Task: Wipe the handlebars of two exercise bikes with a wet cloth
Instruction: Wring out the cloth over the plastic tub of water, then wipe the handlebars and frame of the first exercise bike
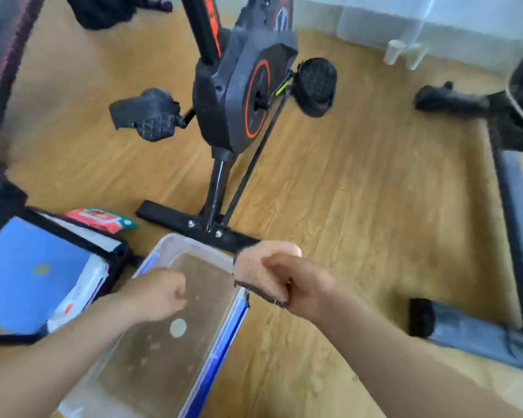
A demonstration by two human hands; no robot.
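Observation:
My right hand (302,288) grips a bunched peach cloth (260,267) with a dark edge, held just past the right rim of a clear plastic tub (175,242). Over the tub, which holds murky water, hovers my left hand (157,294) with curled fingers and nothing in it. A black exercise bike (239,95) with an orange ring stands straight ahead, its foot bar touching the tub's far end. At the right edge is part of a second bike (520,122). Neither bike's handlebars are in view.
A blue folder in a black case (37,267) lies left of the tub, and a red wipes pack (100,220) behind it. A grey mat (477,336) lies at the right on the wooden floor. A white cup (393,51) stands by the far wall.

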